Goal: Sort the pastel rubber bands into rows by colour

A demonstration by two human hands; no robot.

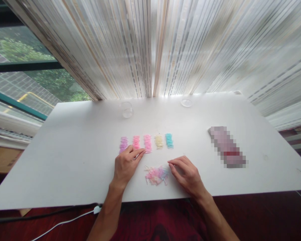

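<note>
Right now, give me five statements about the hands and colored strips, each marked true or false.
1. The left hand is at the near end of the middle column. True.
2. The yellow column lies directly left of the turquoise column. True.
3. The turquoise column is leftmost. False: the purple column is.
4. The loose pile holds mixed colors. True.
5. The loose pile is under the left hand. False: it is beside the right hand.

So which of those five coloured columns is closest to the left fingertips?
The middle column, light pink, third from either end: the fingertips of the left hand are at its near end; no other is as close.
</note>
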